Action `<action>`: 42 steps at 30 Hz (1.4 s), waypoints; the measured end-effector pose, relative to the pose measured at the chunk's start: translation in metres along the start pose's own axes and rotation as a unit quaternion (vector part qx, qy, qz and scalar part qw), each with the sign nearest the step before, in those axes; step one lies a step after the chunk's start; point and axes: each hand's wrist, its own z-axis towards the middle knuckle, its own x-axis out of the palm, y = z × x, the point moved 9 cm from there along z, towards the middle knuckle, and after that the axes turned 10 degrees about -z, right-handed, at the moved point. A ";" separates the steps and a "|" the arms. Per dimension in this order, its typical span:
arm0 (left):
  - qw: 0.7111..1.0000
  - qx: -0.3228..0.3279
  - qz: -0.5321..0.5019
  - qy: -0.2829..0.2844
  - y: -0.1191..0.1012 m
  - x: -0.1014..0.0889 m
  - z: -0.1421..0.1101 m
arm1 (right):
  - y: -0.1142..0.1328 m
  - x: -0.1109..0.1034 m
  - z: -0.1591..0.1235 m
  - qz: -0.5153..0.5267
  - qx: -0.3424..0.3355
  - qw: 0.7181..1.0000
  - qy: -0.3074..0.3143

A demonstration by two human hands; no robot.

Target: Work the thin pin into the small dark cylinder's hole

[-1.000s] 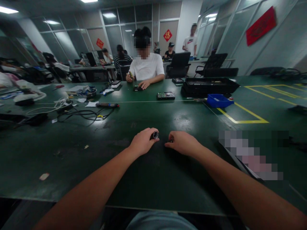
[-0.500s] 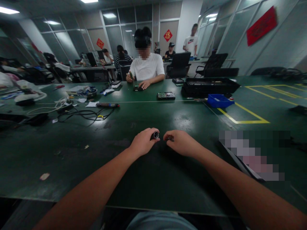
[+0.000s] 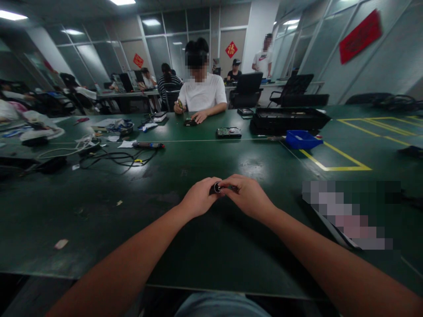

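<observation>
Toward the near edge of the bench (image 3: 218, 251), the left hand (image 3: 197, 199) grips a dark tube (image 3: 212, 189); the right hand (image 3: 250, 194) pinches a small piece (image 3: 234, 188) at its mouth.

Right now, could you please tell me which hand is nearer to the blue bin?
Right: the right hand is on the near side of the blue bin, to its left; the left hand is farther left.
</observation>
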 end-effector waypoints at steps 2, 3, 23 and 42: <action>1.000 0.011 -0.005 0.001 -0.002 0.001 0.000 | -0.001 0.002 0.000 -0.007 0.008 1.000 0.000; 1.000 0.016 -0.005 0.001 -0.003 0.001 0.000 | -0.002 0.002 0.000 -0.010 0.016 1.000 0.001; 1.000 0.027 0.007 0.011 -0.009 0.001 -0.001 | -0.011 -0.003 -0.001 -0.032 0.065 0.997 -0.031; 1.000 0.014 -0.008 -0.025 -0.005 -0.005 -0.001 | -0.010 -0.024 -0.005 0.051 0.074 0.991 -0.099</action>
